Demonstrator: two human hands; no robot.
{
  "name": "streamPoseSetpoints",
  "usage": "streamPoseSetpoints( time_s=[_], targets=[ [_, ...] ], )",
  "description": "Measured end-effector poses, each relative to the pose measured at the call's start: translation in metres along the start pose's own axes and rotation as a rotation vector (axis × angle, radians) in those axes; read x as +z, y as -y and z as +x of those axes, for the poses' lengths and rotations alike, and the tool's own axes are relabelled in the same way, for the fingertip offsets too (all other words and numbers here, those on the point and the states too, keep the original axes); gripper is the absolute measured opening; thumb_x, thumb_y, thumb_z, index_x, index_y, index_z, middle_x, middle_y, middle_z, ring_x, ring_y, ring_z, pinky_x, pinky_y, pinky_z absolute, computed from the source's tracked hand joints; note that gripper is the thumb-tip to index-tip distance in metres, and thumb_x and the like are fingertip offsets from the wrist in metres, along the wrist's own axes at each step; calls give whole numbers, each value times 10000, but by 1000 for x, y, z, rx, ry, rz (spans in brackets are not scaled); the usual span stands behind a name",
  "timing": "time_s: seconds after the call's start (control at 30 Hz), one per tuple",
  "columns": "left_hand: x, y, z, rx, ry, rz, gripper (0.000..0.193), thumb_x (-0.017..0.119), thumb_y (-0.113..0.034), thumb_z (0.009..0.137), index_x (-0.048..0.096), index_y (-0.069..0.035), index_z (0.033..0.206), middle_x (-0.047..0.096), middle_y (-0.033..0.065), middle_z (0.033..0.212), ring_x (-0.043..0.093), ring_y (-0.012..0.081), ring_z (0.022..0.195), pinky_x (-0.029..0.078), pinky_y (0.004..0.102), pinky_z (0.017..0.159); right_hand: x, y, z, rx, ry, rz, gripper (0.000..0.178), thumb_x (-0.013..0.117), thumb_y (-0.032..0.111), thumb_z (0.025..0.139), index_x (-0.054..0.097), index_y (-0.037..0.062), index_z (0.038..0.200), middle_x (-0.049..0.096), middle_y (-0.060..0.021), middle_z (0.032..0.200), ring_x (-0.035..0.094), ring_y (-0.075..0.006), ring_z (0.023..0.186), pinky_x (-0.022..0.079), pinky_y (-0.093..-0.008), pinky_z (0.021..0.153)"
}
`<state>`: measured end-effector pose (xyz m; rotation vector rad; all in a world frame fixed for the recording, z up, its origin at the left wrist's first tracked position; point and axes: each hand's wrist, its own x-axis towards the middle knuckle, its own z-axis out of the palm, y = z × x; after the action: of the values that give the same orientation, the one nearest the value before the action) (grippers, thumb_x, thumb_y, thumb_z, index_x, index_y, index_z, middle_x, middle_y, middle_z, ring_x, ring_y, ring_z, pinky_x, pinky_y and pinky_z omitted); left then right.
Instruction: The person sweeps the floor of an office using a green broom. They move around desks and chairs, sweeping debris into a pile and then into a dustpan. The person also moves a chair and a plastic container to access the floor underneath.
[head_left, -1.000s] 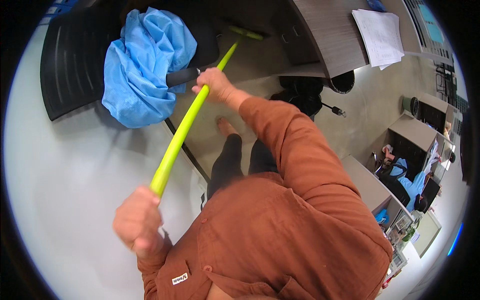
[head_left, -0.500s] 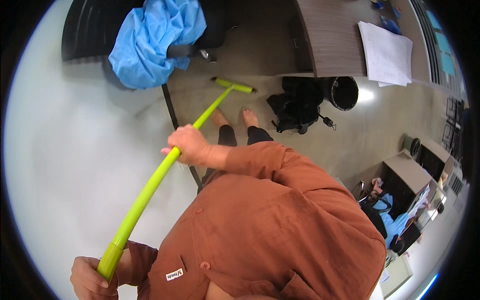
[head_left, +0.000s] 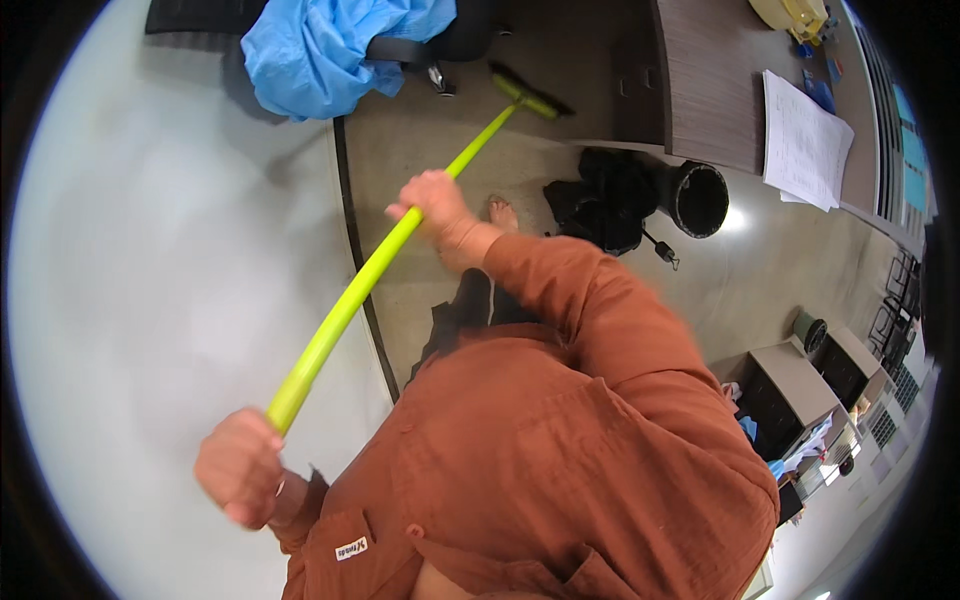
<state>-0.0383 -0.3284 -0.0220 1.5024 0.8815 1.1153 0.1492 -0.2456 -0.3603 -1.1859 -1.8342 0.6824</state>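
My left hand (head_left: 238, 465) is closed around the upper end of a bright green push broom (head_left: 345, 312), near the white wall. Farther along the pole, my right hand (head_left: 436, 207) grips it too, fingers wrapped round. The pole slants away from me, up to the right. Its crosswise green head (head_left: 527, 97), edged in dark, rests on or just above the floor beside the desk drawers. Motion blurs the head, so its underside cannot be made out. My bare foot (head_left: 503, 213) shows beyond the right forearm.
A chair draped with blue cloth (head_left: 320, 60) stands at the far left. Right of the broom are a desk (head_left: 710, 90) with papers (head_left: 803, 140), a black bag (head_left: 600, 205) and a black bin (head_left: 698, 200). The white wall (head_left: 170, 250) borders my left.
The broom's head has moved away and to the right, toward the desk drawers. Both hands have shifted the same way, keeping hold of the pole. My body has stepped or leaned slightly.
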Motion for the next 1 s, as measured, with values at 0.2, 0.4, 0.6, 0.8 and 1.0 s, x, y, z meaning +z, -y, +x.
streamPoseSetpoints(
  time_s=[0.2, 0.4, 0.6, 0.8, 1.0],
  targets=[
    [-45, -76, -53, 154, -71, -72, 508, 519, -297, 896, 373, -170, 426, 363, -73, 388, 384, 64, 343, 406, 192, 554, 59, 130, -35, 26, 212, 285, 292, 662, 286, 759, 479, 122, 601, 514, -63, 622, 504, -309, 643, 365, -421, 591],
    [-77, -99, -99, 340, -122, -39, 526, 529, -315, 898, 359, -165, 423, 357, -70, 388, 366, 69, 340, 402, 192, 545, 51, 173, -26, -23, 304, 141, 282, 630, 277, 791, 508, 113, 597, 542, -78, 628, 521, -314, 646, 378, -413, 598],
    [-74, -87, -102, 279, -198, -67, 532, 514, -367, 912, 337, -170, 451, 332, -77, 403, 309, 69, 338, 404, 208, 550, 28, 147, 18, -104, 221, 5, 294, 665, 251, 757, 499, 109, 560, 536, -92, 596, 523, -342, 624, 398, -443, 576],
    [-86, -119, -46, 386, -241, 27, 514, 448, -368, 943, 306, -184, 484, 305, -85, 415, 312, 58, 339, 389, 209, 545, 36, 174, 63, -122, 712, 277, 254, 697, 281, 731, 585, 80, 836, 586, -126, 896, 539, -320, 884, 438, -419, 725],
    [-91, -98, 4, 328, -592, 50, 470, 394, -319, 971, 301, -188, 529, 293, -59, 460, 278, 60, 378, 359, 251, 617, 29, 65, 184, 146, 611, -129, 465, 712, 318, 699, 535, 46, 1032, 496, -172, 1114, 459, -356, 1065, 406, -450, 884]
  ],
)
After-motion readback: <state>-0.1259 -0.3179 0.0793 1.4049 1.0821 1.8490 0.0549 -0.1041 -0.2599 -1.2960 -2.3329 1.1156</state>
